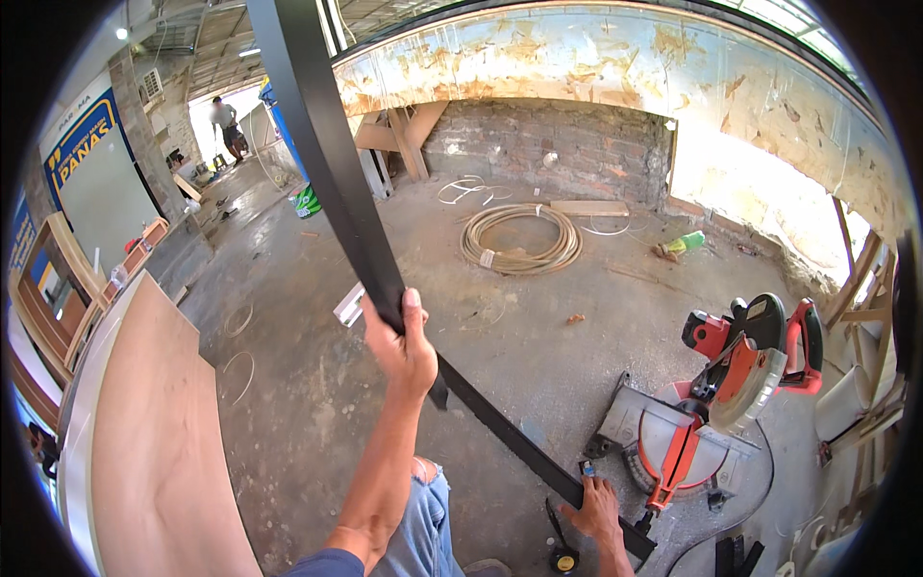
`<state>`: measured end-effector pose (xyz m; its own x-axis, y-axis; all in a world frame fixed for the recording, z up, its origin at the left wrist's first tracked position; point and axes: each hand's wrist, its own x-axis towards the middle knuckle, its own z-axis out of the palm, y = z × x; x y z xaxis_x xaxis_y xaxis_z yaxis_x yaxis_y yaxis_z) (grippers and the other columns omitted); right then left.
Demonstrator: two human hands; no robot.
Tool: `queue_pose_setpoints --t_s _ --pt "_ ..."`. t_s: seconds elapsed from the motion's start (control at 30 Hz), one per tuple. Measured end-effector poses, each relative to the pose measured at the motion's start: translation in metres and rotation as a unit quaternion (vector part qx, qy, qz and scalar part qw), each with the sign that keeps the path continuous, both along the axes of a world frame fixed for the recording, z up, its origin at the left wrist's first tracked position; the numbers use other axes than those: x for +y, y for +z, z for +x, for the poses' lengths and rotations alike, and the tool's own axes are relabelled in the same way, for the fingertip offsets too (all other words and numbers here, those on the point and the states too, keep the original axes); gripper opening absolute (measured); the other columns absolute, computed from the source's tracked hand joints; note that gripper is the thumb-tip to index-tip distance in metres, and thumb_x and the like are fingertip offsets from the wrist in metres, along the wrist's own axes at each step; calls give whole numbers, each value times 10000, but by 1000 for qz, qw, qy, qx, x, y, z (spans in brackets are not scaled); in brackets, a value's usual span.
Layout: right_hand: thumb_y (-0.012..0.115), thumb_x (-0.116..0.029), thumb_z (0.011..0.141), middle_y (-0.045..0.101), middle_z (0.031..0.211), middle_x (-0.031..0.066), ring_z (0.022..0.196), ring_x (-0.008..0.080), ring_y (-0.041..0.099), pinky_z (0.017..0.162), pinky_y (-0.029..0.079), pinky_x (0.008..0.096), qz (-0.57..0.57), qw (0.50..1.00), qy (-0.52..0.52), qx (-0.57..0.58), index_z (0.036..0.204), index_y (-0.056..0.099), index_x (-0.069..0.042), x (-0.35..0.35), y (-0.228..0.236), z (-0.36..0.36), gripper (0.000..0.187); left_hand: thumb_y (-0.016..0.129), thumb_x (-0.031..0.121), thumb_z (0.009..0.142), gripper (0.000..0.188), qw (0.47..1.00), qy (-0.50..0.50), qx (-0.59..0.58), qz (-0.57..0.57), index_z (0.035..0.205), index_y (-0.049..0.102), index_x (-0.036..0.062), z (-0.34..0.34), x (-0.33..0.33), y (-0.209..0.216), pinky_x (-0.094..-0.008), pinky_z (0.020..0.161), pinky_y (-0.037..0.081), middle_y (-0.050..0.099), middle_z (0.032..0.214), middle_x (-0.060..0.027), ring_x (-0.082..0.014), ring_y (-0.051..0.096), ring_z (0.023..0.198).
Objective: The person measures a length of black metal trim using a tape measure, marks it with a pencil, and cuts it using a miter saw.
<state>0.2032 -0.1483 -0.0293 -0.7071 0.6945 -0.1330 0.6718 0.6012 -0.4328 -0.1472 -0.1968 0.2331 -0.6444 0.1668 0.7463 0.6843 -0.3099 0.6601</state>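
Note:
My left hand (404, 351) is wrapped round a long black metal profile (332, 154), which stands tilted and runs up past the top of the view. A second black profile (505, 433) lies slantwise low over the floor. My right hand (598, 517) grips this one near its closer end, thumb on one side and fingers on the other. A small blue-tipped thing (586, 468) shows by the right fingertips; its kind is unclear. Beside that hand a black and yellow tape measure (564, 560) sits on the floor. A red and black mitre saw (711, 404) stands just right of it.
A coil of beige hose (522, 240) lies on the concrete floor ahead. A green plastic bottle (685, 243) is farther right. Wooden panelling (154, 423) stands at the left. Short black offcuts (738, 556) lie at lower right. Another person (226, 125) stands far back.

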Motion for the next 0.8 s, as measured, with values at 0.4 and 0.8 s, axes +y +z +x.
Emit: queue_pose_setpoints --t_s 0.4,0.8 --pt "793 -435 791 647 1219 251 1092 421 650 950 499 502 -96 994 -19 -40 1306 540 19 7 -7 -34 732 589 228 1039 315 997 -58 -58 8 1252 518 7 7 12 -4 -277 581 465 551 833 -33 -114 543 632" --pt "798 -458 781 714 997 216 976 391 691 857 530 469 -22 988 -114 98 1216 616 1 4 52 -17 658 474 474 1065 432 978 -96 -162 93 1148 478 50 -11 1 -7 -283 530 468 545 820 -68 -144 564 570"
